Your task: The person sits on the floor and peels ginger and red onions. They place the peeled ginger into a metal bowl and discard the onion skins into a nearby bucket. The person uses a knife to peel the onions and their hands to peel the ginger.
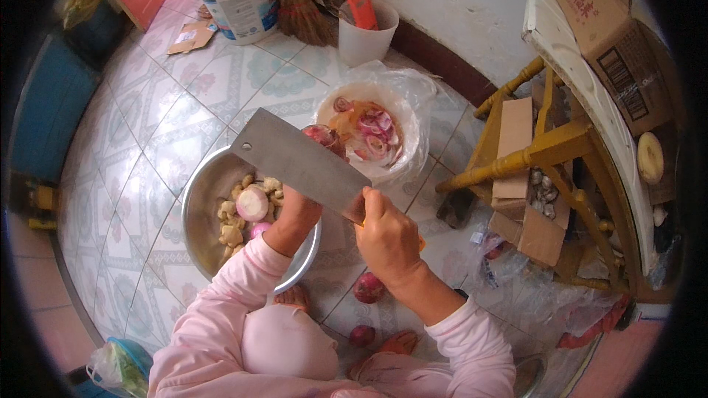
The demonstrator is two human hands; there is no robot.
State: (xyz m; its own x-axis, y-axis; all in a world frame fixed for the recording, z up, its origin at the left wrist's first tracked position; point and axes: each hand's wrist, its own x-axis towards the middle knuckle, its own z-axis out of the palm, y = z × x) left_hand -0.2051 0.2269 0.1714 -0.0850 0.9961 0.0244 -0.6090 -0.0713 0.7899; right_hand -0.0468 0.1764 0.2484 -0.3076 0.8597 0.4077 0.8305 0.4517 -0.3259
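Observation:
My right hand grips the handle of a broad steel cleaver, its blade slanting up to the left. Behind the blade, my left hand holds a red onion; the blade hides its fingers and part of the onion. Below, a steel basin contains several pieces of ginger and a peeled onion, with a smaller purple one partly under my left wrist. Just beyond the blade, a bin lined with a clear plastic bag holds purple onion skins.
Two red onions lie on the tiled floor near my feet. At right stands a yellow wooden stool with cardboard and garlic. A white pail, a broom and a lidded bucket stand near the wall.

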